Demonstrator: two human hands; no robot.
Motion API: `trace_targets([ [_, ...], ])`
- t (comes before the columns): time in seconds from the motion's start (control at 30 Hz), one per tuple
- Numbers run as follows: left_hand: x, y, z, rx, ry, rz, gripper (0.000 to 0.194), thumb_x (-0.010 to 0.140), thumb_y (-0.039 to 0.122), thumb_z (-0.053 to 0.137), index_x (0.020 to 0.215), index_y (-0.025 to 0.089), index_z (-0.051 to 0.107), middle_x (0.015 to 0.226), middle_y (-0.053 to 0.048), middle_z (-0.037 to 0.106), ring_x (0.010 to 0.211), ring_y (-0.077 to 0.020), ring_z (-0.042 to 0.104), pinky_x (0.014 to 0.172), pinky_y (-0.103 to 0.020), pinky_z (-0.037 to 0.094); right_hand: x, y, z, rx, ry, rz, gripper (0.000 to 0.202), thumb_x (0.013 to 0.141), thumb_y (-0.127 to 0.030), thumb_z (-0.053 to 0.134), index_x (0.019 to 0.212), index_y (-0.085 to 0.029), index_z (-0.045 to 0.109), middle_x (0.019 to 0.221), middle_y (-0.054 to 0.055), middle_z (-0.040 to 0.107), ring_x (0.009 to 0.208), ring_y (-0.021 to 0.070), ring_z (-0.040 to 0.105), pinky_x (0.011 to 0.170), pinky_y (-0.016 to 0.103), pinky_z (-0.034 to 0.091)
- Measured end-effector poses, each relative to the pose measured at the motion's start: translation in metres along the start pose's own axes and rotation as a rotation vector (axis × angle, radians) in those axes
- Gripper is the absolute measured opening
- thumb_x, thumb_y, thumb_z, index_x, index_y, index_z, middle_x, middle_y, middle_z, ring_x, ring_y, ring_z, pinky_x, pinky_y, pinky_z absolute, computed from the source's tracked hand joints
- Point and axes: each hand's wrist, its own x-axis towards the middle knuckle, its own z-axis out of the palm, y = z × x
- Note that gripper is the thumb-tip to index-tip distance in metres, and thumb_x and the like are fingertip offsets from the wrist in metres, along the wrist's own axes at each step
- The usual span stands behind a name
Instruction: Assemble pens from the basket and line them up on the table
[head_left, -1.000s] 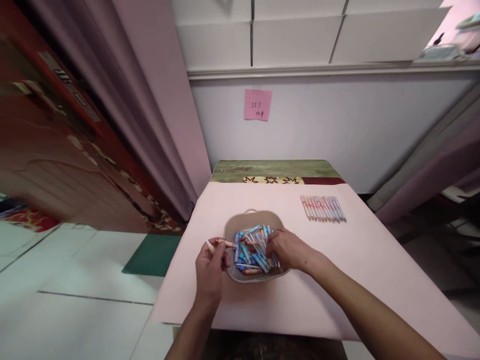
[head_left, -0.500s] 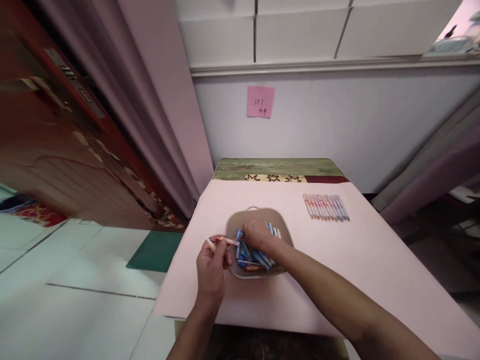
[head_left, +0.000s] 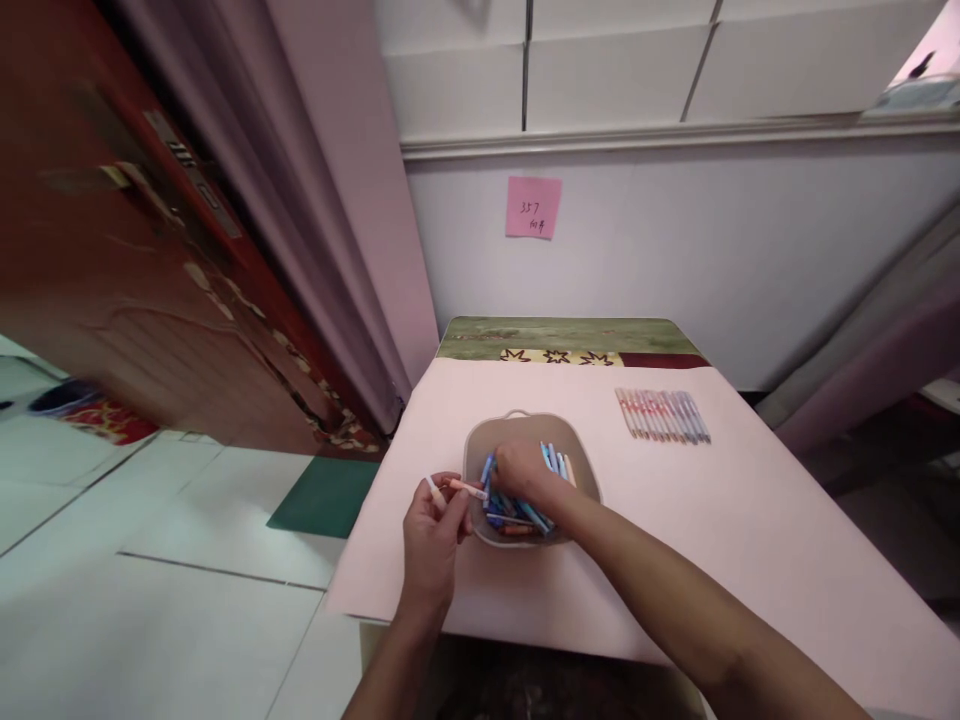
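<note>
Right, both hands are busy around the bin (head_left: 487,432), which sits on the worktop (head_left: 570,332) just below the middle of the frame. Over on its left side, the left hand (head_left: 433,530) has its thumb and fingers closed on an orange pen (head_left: 466,488), the far end of that pen reaching over the bin's rim, with a pale pen (head_left: 435,493) tilted up in the same grip. And the right hand (head_left: 523,472), its forearm cutting in from the lower right, is down inside the bin among the loose pens (head_left: 517,515); its fingertips are hidden, so whether they're clamped on anything I cannot tell. Blue pens crowd the near left of the bin, a brown one lies by the front wall, and a few lean at the right of the hand. Up to the right, well apart from the bin, a neat row of pens (head_left: 662,415) lies side by side on the pink cover (head_left: 757,520), reddish toward the left and greyer toward the right. Upper middle, a pink note (head_left: 533,207) on the wall (head_left: 637,230) reads 357; far left, a red door (head_left: 90,270) beside a mauve curtain (head_left: 322,200).
</note>
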Motion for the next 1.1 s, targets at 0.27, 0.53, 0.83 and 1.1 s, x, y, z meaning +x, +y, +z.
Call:
trace_targets([
  [0.27,-0.002,-0.001,-0.002,-0.007,0.0,-0.038,0.034,0.072,0.034,0.073,0.097,0.016,0.061,0.069,0.001,0.064,0.047,-0.0046,0.043,0.044,-0.018,0.033,-0.032,0.071,-0.007,0.54,0.248,-0.003,0.019,0.081,-0.013,0.046,0.089,-0.016,0.063,0.066,0.001,0.071,0.057,0.01,0.064,0.055,0.016,0.043],
  [0.53,0.001,0.001,0.0,-0.011,0.028,-0.02,0.036,0.071,0.039,0.073,0.096,0.015,0.065,0.064,0.003,0.06,0.048,-0.0049,0.041,0.045,-0.018,0.03,-0.036,0.074,0.004,0.458,0.212,-0.027,0.012,0.075,-0.012,0.055,0.074,-0.017,0.066,0.061,0.001,0.068,0.059,0.0125,0.06,0.057,0.019,0.04],
  [0.83,-0.004,0.002,-0.004,-0.015,0.037,-0.024,0.036,0.071,0.038,0.074,0.096,0.014,0.065,0.063,0.002,0.06,0.048,-0.0045,0.04,0.045,-0.018,0.029,-0.022,0.058,-0.007,0.384,0.229,-0.039,0.022,0.073,-0.012,0.055,0.084,-0.017,0.072,0.075,0.003,0.072,0.068,0.0146,0.061,0.062,0.021,0.039],
  [1.1,-0.002,0.0,0.002,0.007,0.017,-0.061,0.038,0.071,0.04,0.074,0.096,0.013,0.066,0.062,0.002,0.059,0.048,-0.0057,0.042,0.046,-0.019,0.031,-0.033,0.071,0.0,0.451,0.32,0.0,0.021,0.077,-0.013,0.053,0.085,-0.019,0.071,0.077,0.001,0.071,0.07,0.0142,0.061,0.062,0.021,0.039],
])
